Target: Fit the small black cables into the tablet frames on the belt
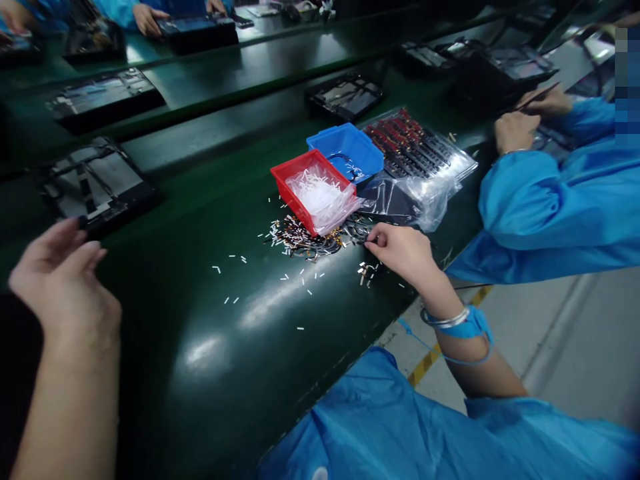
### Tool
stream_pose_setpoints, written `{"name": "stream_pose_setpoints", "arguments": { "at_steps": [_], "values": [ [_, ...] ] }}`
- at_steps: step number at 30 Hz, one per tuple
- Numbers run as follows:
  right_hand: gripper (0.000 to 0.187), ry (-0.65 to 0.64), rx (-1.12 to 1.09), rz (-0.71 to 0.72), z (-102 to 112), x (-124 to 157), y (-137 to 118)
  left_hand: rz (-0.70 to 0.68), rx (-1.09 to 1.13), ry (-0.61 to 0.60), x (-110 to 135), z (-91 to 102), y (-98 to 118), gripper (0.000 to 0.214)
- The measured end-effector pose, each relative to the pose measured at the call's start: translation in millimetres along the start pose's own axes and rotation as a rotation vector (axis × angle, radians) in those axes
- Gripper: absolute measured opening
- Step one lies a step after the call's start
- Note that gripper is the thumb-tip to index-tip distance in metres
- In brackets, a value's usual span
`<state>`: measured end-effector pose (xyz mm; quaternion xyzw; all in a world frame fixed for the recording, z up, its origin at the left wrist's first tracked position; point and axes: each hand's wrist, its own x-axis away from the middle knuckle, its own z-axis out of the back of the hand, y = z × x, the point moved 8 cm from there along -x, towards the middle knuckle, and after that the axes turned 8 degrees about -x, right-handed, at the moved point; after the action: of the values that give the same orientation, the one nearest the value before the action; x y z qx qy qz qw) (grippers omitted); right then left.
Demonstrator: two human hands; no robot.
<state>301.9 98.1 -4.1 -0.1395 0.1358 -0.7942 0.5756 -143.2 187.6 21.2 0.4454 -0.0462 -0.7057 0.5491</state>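
left hand hovers over the belt's left edge, fingers loosely spread and empty, just short of a black device frame. white slivers lie scattered mid-belt. the parts pile sits against a red bin holding a clear bag of white pieces. the blue bin behind holds a few dark wires. both probably stand there for easy reach. right hand, near the belt's near edge, has its fingertips pinched close at that pile; whether they grip a piece i cannot tell.

Red bin w/ white strips, blue bin, dk green belt, blk/gold parts pile, blue wrist strap.
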Motion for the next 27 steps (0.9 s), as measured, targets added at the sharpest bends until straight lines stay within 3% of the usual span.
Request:
{"name": "stream_pose_setpoints", "arguments": {
  "at_steps": [2, 4, 7, 9, 15, 20, 22, 25, 27],
  "values": [
    [0.008, 0.0, -0.011, 0.004, 1, -4, -2, 0.397, 0.225, 0.239, 20, 10.6, 6, 0.041],
    [0.007, 0.039, -0.089, 0.043, 6, -4, 1, 0.498, 0.389, 0.214, 30, 0.3, 35, 0.034],
    [0.006, 0.078, -0.28, 0.118, 14, 1, 11, 0.428, 0.505, 0.05, 36, -16.7, 77, 0.026],
    [0.012, 0.08, -0.407, 0.162, 15, 3, 18, 0.384, 0.54, -0.084, 42, -27.9, 95, 0.023],
    [0.018, 0.284, -0.678, 0.212, 26, 6, 28, 0.339, 0.555, -0.36, 65, -51.2, 123, 0.023],
    [0.01, 0.454, -0.895, 0.2, 33, 28, 5, 0.288, 0.525, -0.498, 82, -65.7, 148, 0.025],
    [0.01, 0.352, -1.072, 0.217, 20, 38, -22, 0.302, 0.569, -0.57, 92, -73.9, 159, 0.025],
    [0.01, 0.024, -1.265, 0.257, -15, 53, -77, 0.427, 0.742, -0.704, 112, -90.0, 168, 0.029],
    [0.01, -0.102, -1.31, 0.283, -32, 61, -105, 0.531, 0.857, -0.757, 123, -98.5, 169, 0.029]
  ]
}}
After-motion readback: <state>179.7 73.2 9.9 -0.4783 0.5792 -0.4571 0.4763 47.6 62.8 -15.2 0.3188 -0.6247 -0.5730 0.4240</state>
